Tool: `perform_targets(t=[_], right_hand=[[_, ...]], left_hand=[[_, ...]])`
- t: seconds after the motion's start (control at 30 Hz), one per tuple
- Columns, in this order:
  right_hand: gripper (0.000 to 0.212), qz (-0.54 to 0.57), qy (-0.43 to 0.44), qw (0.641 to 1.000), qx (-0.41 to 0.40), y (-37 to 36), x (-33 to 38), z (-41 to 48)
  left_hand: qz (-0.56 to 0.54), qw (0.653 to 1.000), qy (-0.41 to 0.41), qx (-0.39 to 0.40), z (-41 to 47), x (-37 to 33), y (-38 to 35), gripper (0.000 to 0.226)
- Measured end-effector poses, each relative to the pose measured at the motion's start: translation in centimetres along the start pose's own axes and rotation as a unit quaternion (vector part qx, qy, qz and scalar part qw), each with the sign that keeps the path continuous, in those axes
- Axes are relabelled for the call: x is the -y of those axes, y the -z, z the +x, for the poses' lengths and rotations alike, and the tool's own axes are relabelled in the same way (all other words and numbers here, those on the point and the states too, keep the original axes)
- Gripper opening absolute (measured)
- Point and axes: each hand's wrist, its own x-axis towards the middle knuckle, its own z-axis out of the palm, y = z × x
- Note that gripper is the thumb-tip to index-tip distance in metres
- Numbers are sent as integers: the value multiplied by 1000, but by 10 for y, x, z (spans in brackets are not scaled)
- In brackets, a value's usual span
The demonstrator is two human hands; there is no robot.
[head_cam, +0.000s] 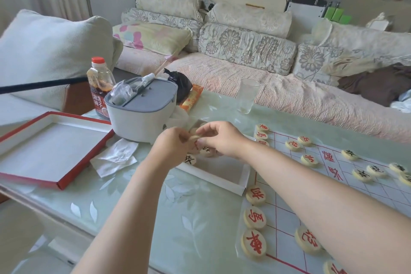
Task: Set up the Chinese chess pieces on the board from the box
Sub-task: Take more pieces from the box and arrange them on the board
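Note:
A white shallow box [235, 181] lies on the table left of the board, with a few round pale chess pieces [190, 159] in its far end. Both hands are over that end. My left hand [170, 147] and my right hand [220, 138] meet at their fingertips and pinch a pale piece [195, 138] between them. The paper board [355, 187] with red lines lies to the right. Several red-lettered pieces [255, 194] stand along its left edge and black-lettered pieces [349, 154] sit further right.
The red-edged box lid [46, 151] lies at the left. Behind the box stand a white and grey container [140, 111], a sauce bottle [100, 87], a crumpled tissue [115, 155] and a glass [248, 95]. A sofa with cushions runs behind the table.

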Motion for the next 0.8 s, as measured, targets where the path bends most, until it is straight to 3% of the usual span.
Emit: perform_targets(t=[0.13, 0.27, 0.33, 0.57, 0.8], right_hand=[[21, -213, 71, 972, -72, -7, -5, 31], [38, -389, 45, 920, 0, -10, -6, 54], [37, -426, 38, 904, 15, -13, -7, 61], [31, -384, 83, 920, -8, -13, -11, 62], [25, -205, 32, 977, -50, 3, -29, 43]], left_hand=[[32, 998, 37, -47, 2, 8, 10, 16], [38, 997, 40, -54, 2, 8, 16, 7], [41, 997, 40, -44, 2, 8, 17, 7], [51, 998, 37, -28, 3, 6, 17, 4], [55, 998, 13, 8, 2, -6, 8, 23]])
